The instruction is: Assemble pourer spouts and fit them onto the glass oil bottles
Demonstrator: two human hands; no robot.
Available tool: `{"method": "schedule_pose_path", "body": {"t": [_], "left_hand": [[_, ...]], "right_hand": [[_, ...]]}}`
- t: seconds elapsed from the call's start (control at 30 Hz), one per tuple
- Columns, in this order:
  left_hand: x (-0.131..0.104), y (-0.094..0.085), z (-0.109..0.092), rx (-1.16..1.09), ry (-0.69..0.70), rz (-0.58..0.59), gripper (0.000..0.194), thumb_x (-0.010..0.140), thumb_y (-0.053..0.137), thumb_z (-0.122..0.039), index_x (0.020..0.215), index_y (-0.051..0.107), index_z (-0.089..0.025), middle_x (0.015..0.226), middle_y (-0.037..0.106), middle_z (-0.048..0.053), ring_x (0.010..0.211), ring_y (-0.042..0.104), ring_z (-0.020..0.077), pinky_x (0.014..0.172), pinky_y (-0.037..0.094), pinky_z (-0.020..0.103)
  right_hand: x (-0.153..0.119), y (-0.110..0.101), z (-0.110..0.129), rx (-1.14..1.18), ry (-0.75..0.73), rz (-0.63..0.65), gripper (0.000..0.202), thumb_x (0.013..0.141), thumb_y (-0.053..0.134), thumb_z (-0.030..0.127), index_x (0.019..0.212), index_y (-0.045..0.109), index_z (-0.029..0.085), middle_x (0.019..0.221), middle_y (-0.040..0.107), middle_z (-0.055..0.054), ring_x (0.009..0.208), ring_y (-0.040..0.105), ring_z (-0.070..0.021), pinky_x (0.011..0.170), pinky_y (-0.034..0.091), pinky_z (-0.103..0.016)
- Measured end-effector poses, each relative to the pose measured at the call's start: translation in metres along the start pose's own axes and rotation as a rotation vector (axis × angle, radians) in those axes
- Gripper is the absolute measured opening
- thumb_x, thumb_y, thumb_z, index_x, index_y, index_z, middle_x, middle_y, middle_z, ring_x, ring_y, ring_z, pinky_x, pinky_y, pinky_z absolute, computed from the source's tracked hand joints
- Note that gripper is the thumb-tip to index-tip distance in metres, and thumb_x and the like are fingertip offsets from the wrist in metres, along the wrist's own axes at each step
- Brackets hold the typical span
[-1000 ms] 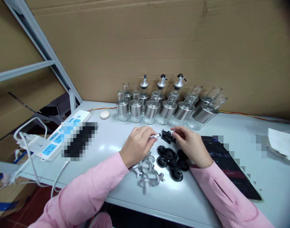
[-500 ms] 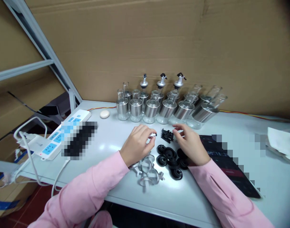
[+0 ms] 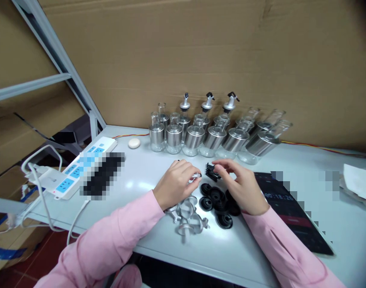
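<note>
Mid-frame, your left hand (image 3: 176, 182) pinches a small silver piece (image 3: 196, 175). Black parts (image 3: 211, 172) lie to its right, by your nearer right hand (image 3: 243, 186), fingers curled; whether it grips one, I cannot tell.

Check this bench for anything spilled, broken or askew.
No spill or damage shows. Silver parts, black stoppers and small black pieces lie in groups. Only the rightmost bottles look askew, leaning outward, probably from the wide lens.
</note>
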State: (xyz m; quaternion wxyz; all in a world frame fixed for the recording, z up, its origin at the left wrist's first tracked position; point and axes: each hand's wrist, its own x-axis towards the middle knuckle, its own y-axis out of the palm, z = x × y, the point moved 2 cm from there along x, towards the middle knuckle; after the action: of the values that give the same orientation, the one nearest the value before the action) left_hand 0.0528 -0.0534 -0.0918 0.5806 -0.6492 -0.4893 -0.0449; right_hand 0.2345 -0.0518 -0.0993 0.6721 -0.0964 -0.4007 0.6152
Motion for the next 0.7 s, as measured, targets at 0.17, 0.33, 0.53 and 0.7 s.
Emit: {"method": "schedule_pose_path", "body": {"t": [0.17,0.33,0.53,0.7], "left_hand": [[-0.002,0.002,-0.003,-0.09,0.062,0.01,0.015,0.094,0.039,-0.025,0.092,0.049,-0.014,0.085,0.055,0.006,0.078,0.054,0.0152,0.066,0.048,0.026],[-0.002,0.003,-0.005,-0.101,0.078,0.029,0.016,0.096,0.036,-0.026,0.092,0.046,-0.014,0.088,0.052,0.007,0.078,0.054,0.0143,0.067,0.051,0.026],[-0.001,0.003,-0.003,-0.01,0.067,0.057,0.019,0.095,0.037,-0.026,0.088,0.05,-0.016,0.086,0.055,0.006,0.077,0.054,0.0148,0.069,0.048,0.027],[-0.001,-0.001,-0.006,0.0,0.085,0.008,0.019,0.093,0.04,-0.025,0.082,0.053,-0.015,0.074,0.056,0.002,0.068,0.052,0.0139,0.065,0.041,0.028]], "right_hand": [[-0.007,0.003,0.027,0.133,-0.208,0.154,0.014,0.088,0.05,0.024,0.083,0.062,0.018,0.074,0.064,-0.002,0.066,0.058,-0.0134,0.062,0.046,-0.024],[-0.01,0.003,0.031,0.14,-0.222,0.157,0.013,0.088,0.05,0.025,0.082,0.059,0.018,0.07,0.062,-0.001,0.062,0.056,-0.0121,0.059,0.045,-0.022],[-0.012,0.007,0.034,0.142,-0.205,0.164,0.022,0.092,0.042,0.026,0.075,0.052,0.018,0.062,0.056,0.001,0.055,0.053,-0.011,0.054,0.043,-0.021],[-0.014,0.008,0.036,0.171,-0.203,0.146,0.021,0.092,0.042,0.028,0.076,0.051,0.019,0.063,0.055,0.001,0.056,0.052,-0.0109,0.054,0.042,-0.021]]}}
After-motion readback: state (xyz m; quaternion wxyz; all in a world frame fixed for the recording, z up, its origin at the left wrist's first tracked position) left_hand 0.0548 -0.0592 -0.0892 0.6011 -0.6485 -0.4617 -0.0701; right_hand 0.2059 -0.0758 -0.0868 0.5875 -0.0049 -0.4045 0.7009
